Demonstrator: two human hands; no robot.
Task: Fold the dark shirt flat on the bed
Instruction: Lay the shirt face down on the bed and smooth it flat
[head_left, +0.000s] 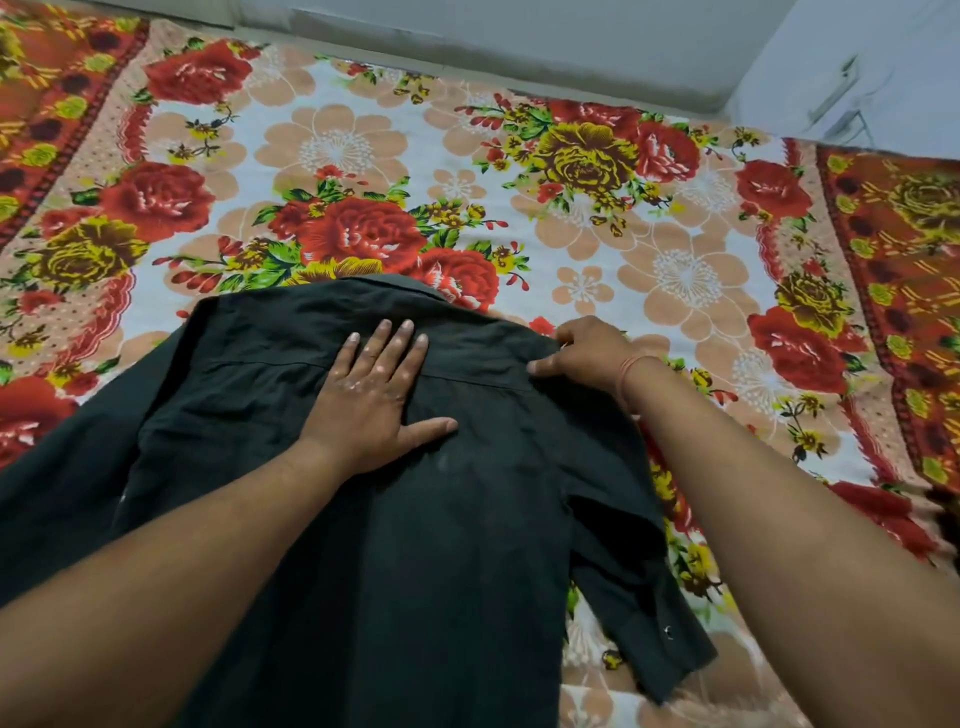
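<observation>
The dark shirt lies back-up on the bed, collar away from me, its left sleeve still spread out to the side. My left hand rests flat and wide on the upper back, fingers splayed, pinning the cloth just below the yoke seam. My right hand pinches the right shoulder edge between thumb and fingers, closed on the fabric. The right sleeve hangs down alongside the body. I judge I am at the first side fold: next I should carry that shoulder inward over the back while my left hand keeps the middle from sliding.
</observation>
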